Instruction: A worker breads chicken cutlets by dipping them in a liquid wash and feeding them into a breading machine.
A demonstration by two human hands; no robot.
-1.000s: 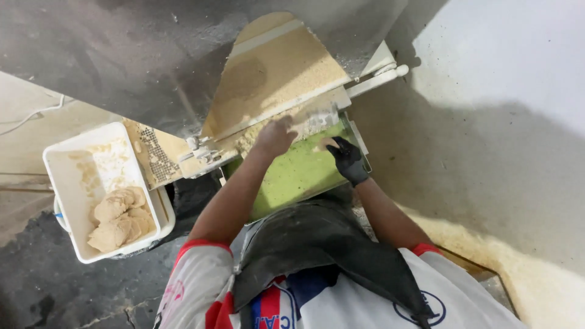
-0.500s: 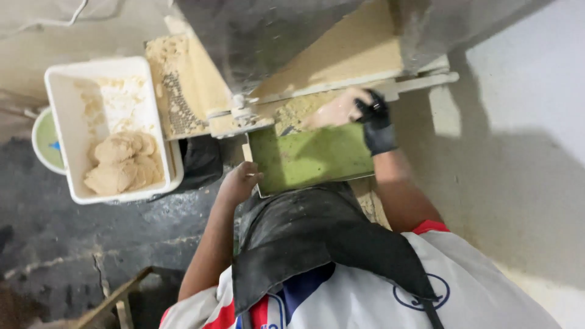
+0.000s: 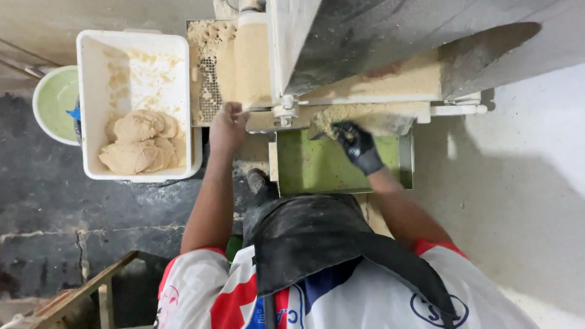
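Gloved right hand (image 3: 359, 146) has its fingers clenched into the crumbly dough (image 3: 341, 117) at the machine outlet, above the green tray (image 3: 323, 167). Bare left hand (image 3: 226, 127) rests left of the tray; grip indeterminable. Gathering appears underway; next, a firm scoop.

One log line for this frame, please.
left hand: bare, on machine edge | right hand: gloved, in dough over green tray | tub: dough rounds

tub (image 3: 91, 103) left of the machine (image 3: 365, 49), dough rounds (image 3: 141, 141) in it; bowl (image 3: 52, 103) left of tub. tray (image 3: 329, 170) under the machine's outlet. left hand (image 3: 227, 127) at perforated plate (image 3: 210, 91); right hand (image 3: 358, 145) over tray.
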